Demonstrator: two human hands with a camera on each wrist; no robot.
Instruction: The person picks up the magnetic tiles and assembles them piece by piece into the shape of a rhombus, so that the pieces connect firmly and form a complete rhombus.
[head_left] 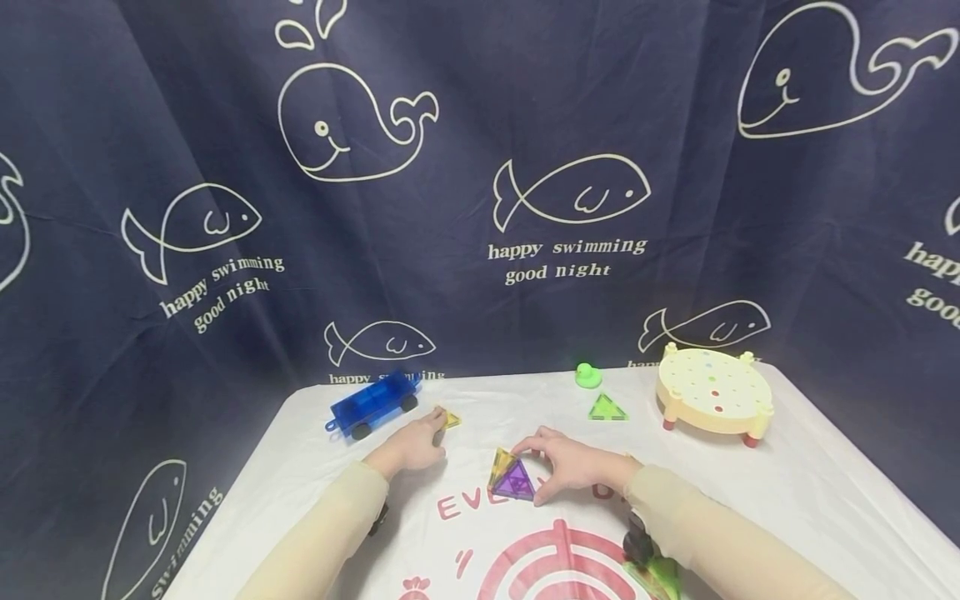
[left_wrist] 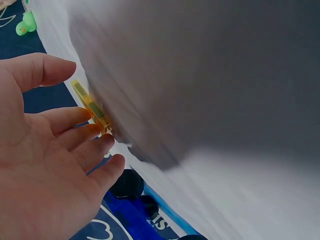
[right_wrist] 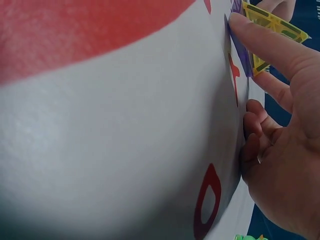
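My left hand (head_left: 417, 445) reaches to a small yellow triangular magnetic tile (head_left: 450, 418) on the cloth. In the left wrist view its fingertips touch the tile's edge, while the thumb (left_wrist: 57, 70) stays apart from it. With thumb and index finger, my right hand (head_left: 566, 463) pinches a joined pair of triangular magnetic tiles: a purple tile (head_left: 513, 482) in front and a yellow tile (right_wrist: 272, 25) leaning against it. This pair stands tilted up on the cloth, left of the right hand. The other right fingers are curled near the table surface.
A blue wheeled toy car base (head_left: 373, 405) sits at the back left. Behind my right hand are a green triangular tile (head_left: 607, 407) and a green toy duck (head_left: 588, 376). A cream round pegboard stool (head_left: 714, 390) stands back right. By the right forearm lies a green and black object (head_left: 654, 575).
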